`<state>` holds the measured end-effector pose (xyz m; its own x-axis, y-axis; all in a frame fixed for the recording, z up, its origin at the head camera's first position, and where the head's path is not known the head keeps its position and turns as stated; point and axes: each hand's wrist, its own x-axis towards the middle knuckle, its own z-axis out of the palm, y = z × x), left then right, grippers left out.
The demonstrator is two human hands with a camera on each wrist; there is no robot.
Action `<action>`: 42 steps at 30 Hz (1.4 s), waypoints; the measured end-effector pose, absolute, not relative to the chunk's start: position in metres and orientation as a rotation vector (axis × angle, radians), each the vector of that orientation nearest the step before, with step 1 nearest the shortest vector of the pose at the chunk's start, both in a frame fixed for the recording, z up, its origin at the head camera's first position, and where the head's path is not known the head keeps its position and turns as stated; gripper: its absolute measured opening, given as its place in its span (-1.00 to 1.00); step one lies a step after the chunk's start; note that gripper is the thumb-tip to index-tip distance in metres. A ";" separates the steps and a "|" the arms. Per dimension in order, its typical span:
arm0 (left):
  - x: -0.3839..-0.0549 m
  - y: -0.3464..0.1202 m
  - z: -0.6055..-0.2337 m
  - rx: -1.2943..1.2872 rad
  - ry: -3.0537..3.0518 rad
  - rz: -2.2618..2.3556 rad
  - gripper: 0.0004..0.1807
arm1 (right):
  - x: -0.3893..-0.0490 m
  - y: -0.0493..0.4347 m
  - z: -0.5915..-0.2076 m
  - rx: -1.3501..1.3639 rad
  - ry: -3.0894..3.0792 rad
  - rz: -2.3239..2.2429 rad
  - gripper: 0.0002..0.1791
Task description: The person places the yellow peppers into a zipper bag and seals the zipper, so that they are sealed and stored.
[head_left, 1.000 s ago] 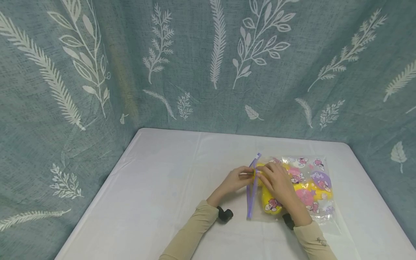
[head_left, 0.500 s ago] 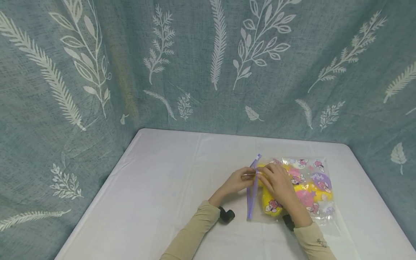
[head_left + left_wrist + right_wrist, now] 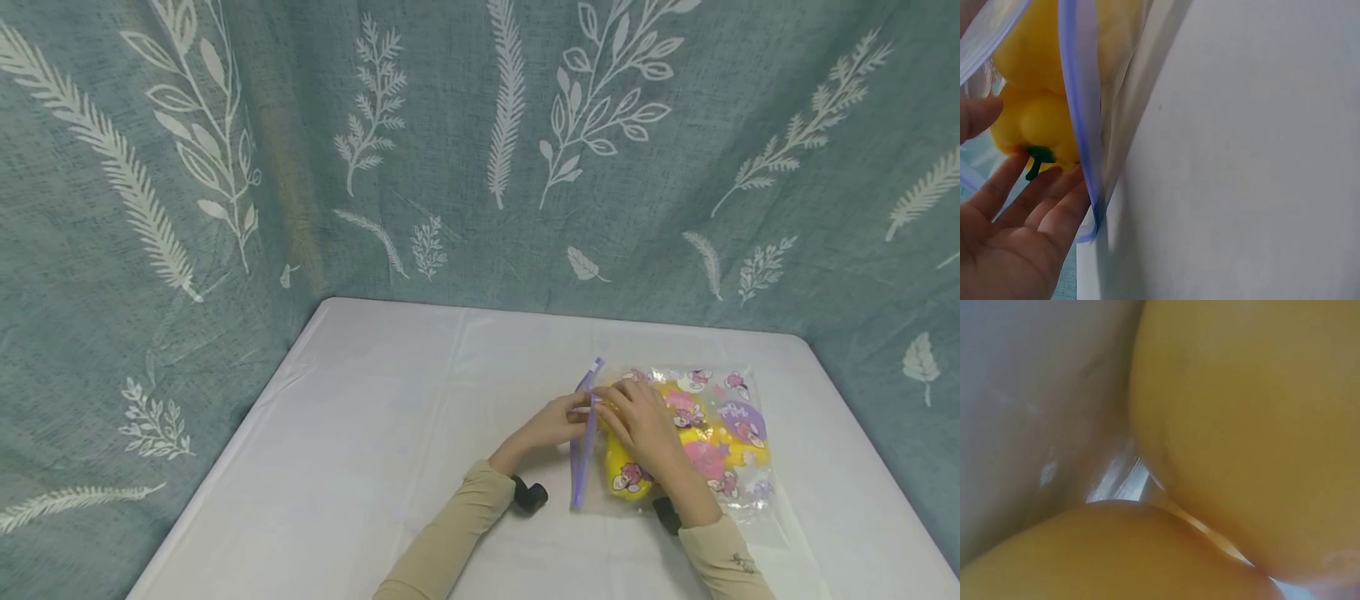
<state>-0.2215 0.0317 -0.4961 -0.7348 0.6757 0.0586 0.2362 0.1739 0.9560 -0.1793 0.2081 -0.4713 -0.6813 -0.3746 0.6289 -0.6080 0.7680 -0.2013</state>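
A clear zip-top bag (image 3: 741,413) with pink and purple cartoon prints lies toward the table's right side. Several yellow bell peppers (image 3: 624,467) fill much of it. The purple zip strip (image 3: 581,475) is parted at the bag's left end. In the left wrist view, a yellow bell pepper (image 3: 1038,119) with a green stem sits inside the mouth. My left hand (image 3: 551,423) touches its stem end with extended fingers. My right hand (image 3: 645,421) lies over the bag and pinches its mouth edge; its fingertips are partly hidden. Yellow surfaces (image 3: 1247,425) fill the right wrist view.
A white cloth (image 3: 390,433) covers the table. Blue-green curtains with white leaf prints (image 3: 450,167) stand behind it and along the left. Black wrist cameras (image 3: 531,497) show beneath both wrists.
My left hand has shifted slightly right toward the bag's mouth, and the stemmed bell pepper has gone deeper inside. My right hand stays on the bag, almost still.
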 end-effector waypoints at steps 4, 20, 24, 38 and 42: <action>-0.218 0.033 -0.494 0.832 2.064 1.576 -0.46 | -0.178 0.208 -0.471 0.733 -2.391 0.542 -0.75; -0.210 0.019 -0.471 0.981 2.037 1.636 -0.54 | -0.181 0.209 -0.473 0.745 -2.351 0.534 -0.77; -0.217 0.020 -0.485 0.958 2.054 1.662 -0.54 | -0.181 0.209 -0.473 0.742 -2.357 0.536 -0.76; -0.218 0.015 -0.497 0.948 2.114 1.684 -0.58 | -0.180 0.207 -0.470 0.723 -2.397 0.561 -0.73; -0.213 0.014 -0.496 0.957 2.133 1.682 -0.61 | -0.180 0.207 -0.468 0.726 -2.393 0.571 -0.72</action>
<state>-0.2134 0.0140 -0.4961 -0.7491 0.6347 0.1898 0.3325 0.1124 0.9364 -0.1796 0.2074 -0.4676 -0.6911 -0.3639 0.6244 -0.6067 0.7616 -0.2277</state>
